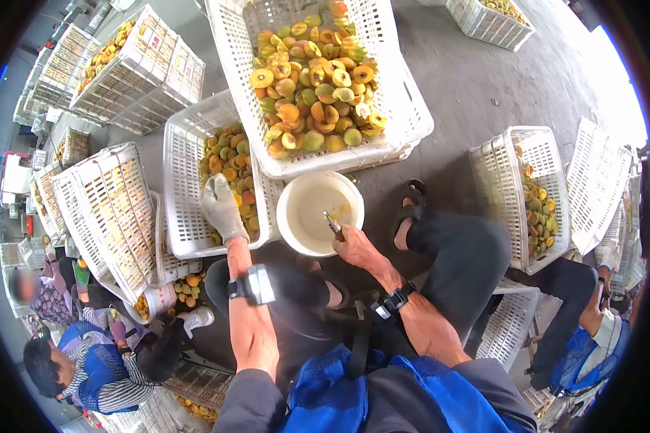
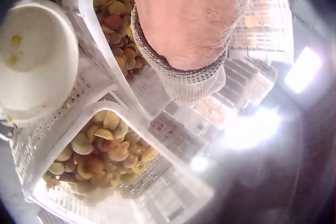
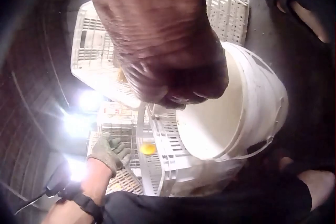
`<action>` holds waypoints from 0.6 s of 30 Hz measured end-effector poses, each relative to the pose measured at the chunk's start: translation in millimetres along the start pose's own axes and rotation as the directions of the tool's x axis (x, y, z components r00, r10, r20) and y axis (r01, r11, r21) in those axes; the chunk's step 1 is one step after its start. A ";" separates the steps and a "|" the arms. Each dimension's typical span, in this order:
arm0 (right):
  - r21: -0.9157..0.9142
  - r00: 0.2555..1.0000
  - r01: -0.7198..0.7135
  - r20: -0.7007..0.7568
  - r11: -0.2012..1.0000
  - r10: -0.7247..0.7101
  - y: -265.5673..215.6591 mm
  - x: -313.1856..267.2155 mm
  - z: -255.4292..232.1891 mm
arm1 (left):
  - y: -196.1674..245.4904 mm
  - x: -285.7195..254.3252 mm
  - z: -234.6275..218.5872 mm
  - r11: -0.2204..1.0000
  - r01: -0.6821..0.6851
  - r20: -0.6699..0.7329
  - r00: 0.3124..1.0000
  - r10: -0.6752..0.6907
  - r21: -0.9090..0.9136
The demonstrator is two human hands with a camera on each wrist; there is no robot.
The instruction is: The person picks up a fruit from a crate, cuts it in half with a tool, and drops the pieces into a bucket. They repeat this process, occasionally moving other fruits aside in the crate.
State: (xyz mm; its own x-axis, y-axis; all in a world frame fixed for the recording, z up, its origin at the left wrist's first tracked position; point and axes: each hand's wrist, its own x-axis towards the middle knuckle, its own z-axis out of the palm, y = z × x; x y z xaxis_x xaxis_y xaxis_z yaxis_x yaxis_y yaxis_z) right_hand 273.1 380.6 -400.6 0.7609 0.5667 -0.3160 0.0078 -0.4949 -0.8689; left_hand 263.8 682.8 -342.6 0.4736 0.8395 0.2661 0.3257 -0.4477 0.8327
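Slim metal-tipped tool [image 1: 333, 226], gripped by bare right hand [image 1: 361, 249], overhangs white plastic bucket [image 1: 302, 211], pointing forward-left; gloved left hand [image 1: 222, 208] has loose fingers.

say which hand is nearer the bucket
Right. The right hand, gripping a tool, is at the rim of the bucket; the left hand is farther off, over the crate to its left.

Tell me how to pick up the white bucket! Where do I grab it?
I'd grab the thin wire handle of the white bucket, coming from the side where the person sits. The handle hangs down the outside wall there, and the crates crowd the far and left sides. The top is wide open, so probably keep it level.
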 end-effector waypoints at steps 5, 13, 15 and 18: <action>-0.035 0.976 0.128 -0.171 0.991 -0.133 22.2 7.8 -7.3 | 67.0 -11.7 72.2 0.868 -0.458 0.347 0.859 0.377 0.193; 0.096 0.979 -0.109 -0.160 0.989 0.124 2.2 2.3 -38.8 | 74.1 -23.9 169.0 0.706 -0.596 0.700 0.686 0.199 0.384; 0.190 0.973 -0.162 -0.135 0.968 0.189 -4.2 1.9 -44.3 | 53.2 -27.8 169.9 0.734 -0.576 0.637 0.727 0.258 0.360; 0.498 0.956 -0.202 -0.087 0.843 0.280 -13.8 12.1 -49.6 | 63.3 -32.4 136.4 0.865 -0.492 0.619 0.712 0.332 0.102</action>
State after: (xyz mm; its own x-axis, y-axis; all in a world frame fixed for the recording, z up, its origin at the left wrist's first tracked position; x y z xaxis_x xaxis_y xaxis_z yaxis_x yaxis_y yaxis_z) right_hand 314.4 361.6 -373.5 0.7858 0.3462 -0.5126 -0.4702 -0.2043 -0.8586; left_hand 380.7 585.2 -364.7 0.9518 0.2584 0.1653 0.1321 -0.8315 0.5396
